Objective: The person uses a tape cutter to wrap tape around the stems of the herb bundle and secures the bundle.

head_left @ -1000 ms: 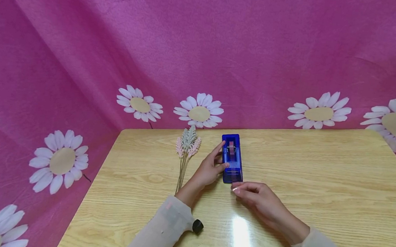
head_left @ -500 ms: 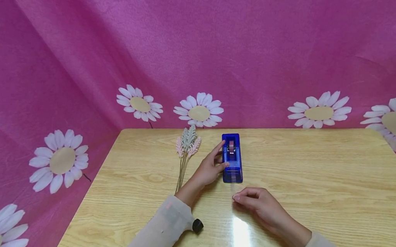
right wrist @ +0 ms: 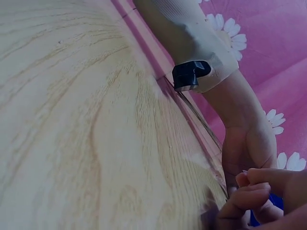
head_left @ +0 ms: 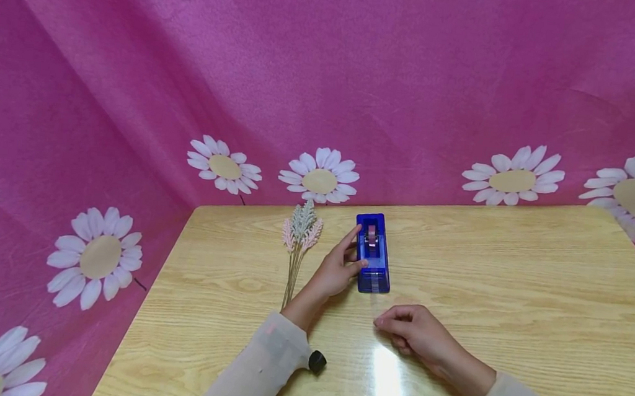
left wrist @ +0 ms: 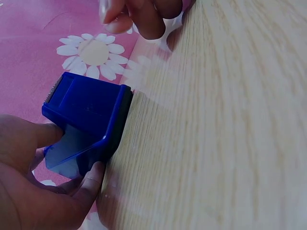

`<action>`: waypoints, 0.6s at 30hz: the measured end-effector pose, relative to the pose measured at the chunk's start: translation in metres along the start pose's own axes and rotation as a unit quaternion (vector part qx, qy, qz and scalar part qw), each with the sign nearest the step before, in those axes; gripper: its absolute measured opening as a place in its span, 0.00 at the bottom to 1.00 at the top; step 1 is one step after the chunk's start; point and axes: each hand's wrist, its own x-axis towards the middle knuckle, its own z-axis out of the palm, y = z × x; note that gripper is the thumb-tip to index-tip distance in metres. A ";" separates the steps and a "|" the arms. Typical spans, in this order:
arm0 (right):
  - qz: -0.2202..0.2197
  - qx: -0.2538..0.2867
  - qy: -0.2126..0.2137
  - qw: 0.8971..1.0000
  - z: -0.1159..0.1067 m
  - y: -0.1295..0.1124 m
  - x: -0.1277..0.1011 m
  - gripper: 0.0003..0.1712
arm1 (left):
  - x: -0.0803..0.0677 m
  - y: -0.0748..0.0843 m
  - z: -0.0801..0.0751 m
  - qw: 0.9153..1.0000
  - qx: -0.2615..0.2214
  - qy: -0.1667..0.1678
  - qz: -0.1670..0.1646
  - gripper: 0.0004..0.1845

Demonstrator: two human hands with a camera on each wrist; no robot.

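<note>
A blue tape dispenser (head_left: 373, 252) with a pink-cored roll (head_left: 372, 235) stands near the far edge of the wooden table (head_left: 512, 288). My left hand (head_left: 340, 268) grips its left side, thumb on the near slope and fingers along the side; the left wrist view shows the dispenser (left wrist: 88, 112) in that hand (left wrist: 38, 191). My right hand (head_left: 385, 321) sits just in front of the dispenser with fingers curled, pinching the end of a clear tape strip (right wrist: 201, 139) stretched back toward the dispenser. The strip is faint in the head view.
A small sprig of pale dried flowers (head_left: 299, 234) lies left of the dispenser, beside my left hand. Pink cloth printed with daisies (head_left: 319, 179) hangs behind and left of the table. Light glares on the table (head_left: 387, 377) between my forearms.
My right hand has drawn back from the dispenser's front end toward me, its fingers still pinched. The left hand and the dispenser have stayed put.
</note>
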 end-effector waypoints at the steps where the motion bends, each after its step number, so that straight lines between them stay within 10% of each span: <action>1: 0.002 -0.004 0.000 1.000 0.000 0.000 0.000 0.10 | 0.000 0.000 0.000 1.000 -0.001 0.000 -0.001 0.41; 18: 0.017 -0.072 -0.056 0.996 -0.004 -0.001 -0.001 0.12 | -0.001 0.001 -0.001 1.000 -0.007 -0.002 -0.004 0.41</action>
